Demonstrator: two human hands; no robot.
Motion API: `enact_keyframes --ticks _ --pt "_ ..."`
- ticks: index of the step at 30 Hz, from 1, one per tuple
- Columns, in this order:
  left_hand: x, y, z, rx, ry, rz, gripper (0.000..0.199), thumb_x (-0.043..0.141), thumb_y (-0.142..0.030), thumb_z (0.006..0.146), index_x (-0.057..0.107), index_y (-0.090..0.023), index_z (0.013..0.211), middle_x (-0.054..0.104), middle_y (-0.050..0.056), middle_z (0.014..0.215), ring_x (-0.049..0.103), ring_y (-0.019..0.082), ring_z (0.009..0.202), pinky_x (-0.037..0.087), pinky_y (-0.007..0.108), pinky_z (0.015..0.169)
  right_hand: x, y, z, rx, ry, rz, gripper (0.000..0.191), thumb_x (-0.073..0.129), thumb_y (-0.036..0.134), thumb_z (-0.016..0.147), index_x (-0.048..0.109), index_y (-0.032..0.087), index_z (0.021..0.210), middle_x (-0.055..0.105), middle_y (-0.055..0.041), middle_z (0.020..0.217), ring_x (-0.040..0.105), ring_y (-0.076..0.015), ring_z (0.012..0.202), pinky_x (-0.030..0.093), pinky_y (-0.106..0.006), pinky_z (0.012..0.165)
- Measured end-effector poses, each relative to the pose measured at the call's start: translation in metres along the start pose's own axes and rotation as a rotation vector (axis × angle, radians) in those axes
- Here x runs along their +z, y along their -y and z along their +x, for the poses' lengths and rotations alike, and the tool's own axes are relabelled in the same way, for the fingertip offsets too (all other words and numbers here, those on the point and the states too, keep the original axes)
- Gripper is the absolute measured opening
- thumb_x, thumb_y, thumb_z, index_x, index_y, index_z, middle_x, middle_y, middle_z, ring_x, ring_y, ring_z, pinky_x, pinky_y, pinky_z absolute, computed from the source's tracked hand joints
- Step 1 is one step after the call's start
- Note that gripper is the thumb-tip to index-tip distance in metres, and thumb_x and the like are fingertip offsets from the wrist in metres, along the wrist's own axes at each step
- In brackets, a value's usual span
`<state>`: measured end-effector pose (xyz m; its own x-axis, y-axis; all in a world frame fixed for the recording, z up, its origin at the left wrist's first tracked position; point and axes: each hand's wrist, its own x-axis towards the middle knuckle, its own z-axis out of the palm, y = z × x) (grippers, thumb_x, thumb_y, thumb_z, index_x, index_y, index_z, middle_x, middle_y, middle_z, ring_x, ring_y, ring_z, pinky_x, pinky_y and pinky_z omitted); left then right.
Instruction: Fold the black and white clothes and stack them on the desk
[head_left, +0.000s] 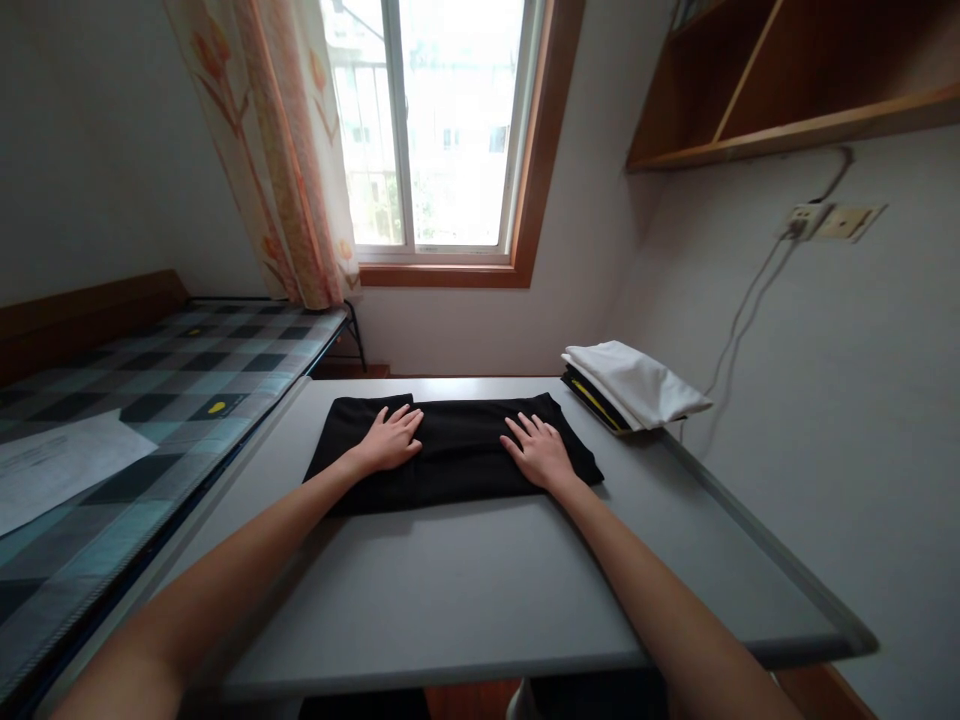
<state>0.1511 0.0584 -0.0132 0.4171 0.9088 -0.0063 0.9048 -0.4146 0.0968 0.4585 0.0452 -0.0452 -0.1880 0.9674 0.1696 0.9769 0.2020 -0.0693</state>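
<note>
Left arm (pixel 259 540) and right arm (pixel 641 585) are extended forward, bare, and angled inward; left hand (pixel 390 442) is laid palm down, fingers spread, pointed forward-right; right hand (pixel 541 455) is laid palm down, fingers spread, pointed forward-left; both are held apart.

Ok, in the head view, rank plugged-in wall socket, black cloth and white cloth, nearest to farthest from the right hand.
1. Black cloth: directly under the right hand.
2. White cloth: farther right, near the table's far right corner.
3. Plugged-in wall socket: higher up, on the right wall.
</note>
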Motion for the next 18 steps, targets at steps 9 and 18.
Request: enact_keyframes --ticks 9,18 --pt "0.02 0.0 -0.003 -0.039 -0.11 0.031 0.057 0.033 -0.04 0.095 0.035 -0.023 0.149 0.027 0.006 0.158 0.02 0.028 0.146 0.017 0.055 0.116 -0.021 -0.01 0.003 0.177 -0.229 0.001 0.049 0.033 0.046 0.097 0.057 0.018 0.13 0.054 -0.0158 0.133 0.048 -0.0297 0.121 0.034 -0.042 0.1" --pt "0.031 0.0 -0.006 -0.014 -0.21 0.051 0.052 0.033 -0.043 0.097 0.039 -0.029 0.146 0.037 0.001 0.153 0.026 0.026 0.145 0.024 0.049 0.115 -0.036 -0.045 0.033 0.672 0.144 0.181 0.076 0.048 0.068 0.083 0.054 0.01 0.132 0.047 -0.0262 0.137 0.053 -0.037 0.121 0.043 -0.046 0.095"
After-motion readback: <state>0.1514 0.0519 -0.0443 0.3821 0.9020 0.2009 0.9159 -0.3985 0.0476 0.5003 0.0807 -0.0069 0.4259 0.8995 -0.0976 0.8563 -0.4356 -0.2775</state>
